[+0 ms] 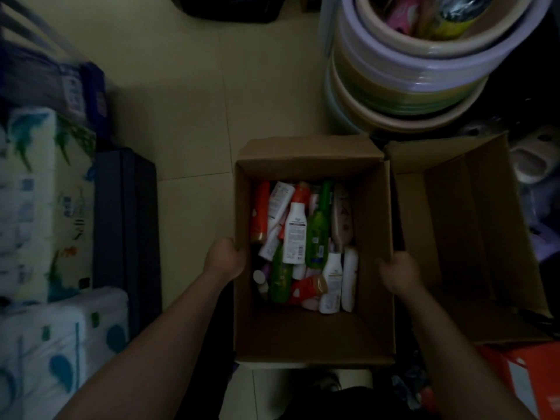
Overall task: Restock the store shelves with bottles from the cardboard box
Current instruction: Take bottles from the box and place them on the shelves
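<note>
Left hand [225, 257] grips the left wall of the cardboard box [315, 338], fingers curled over the rim; right hand [400, 274] grips the right wall the same way, fingers hooked on the edge. Head view only, dim light. Box sits open on the tiled floor [188, 116], directly between the two hands, flaps out. Inside: a loose pile of bottles [303, 237] lying on their sides, white, green, red/orange and pink ones, heaped toward the far half; near part of the box bottom shows bare cardboard. Second, empty cardboard box [472, 237] touches the right side, its wall right behind the right hand. Stacked plastic basins [409, 86] up right, wrapped tissue packs [45, 207] on the left, dark case [127, 231] beside them. Store shelves not clearly in view. Progress judgement: early, no bottle in either hand, box looks well stocked, so restocking proper is still ahead. Current step looks like taking hold of the box to lift or shift it. Bottles are below and between the hands, neither hand touching any of them.
</note>
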Demonstrator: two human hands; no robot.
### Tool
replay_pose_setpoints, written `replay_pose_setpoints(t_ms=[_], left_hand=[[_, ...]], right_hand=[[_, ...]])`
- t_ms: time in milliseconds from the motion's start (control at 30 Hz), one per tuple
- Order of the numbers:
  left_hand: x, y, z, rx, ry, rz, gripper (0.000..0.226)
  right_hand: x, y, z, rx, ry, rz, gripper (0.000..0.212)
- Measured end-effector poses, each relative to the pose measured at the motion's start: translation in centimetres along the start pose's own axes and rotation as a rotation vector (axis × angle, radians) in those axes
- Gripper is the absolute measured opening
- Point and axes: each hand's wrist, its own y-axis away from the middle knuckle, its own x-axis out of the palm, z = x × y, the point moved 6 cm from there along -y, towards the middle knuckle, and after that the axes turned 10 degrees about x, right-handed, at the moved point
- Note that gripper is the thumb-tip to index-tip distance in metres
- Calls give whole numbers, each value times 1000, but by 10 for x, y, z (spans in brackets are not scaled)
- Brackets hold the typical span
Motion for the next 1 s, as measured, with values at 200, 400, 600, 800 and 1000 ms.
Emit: replay_pose_setpoints(t_ms=[200,400,600,800,1000], left_hand=[[-16,67,-1,54,62,-27,31],[-55,197,-6,57,136,-17,27],[-104,404,-2,46,192,-59,23],[-114,568,33,98,109,-56,27],[-82,677,74,157,-90,86,19]], right_hand=[[-32,64,-26,-53,34,-60,28],[-94,173,-71,-162,39,-79,28],[-156,341,-160,-277,27,-120,28],[-158,501,-280,-263,40,-126,34],[-105,589,-432,-109,-60,-78,28]])
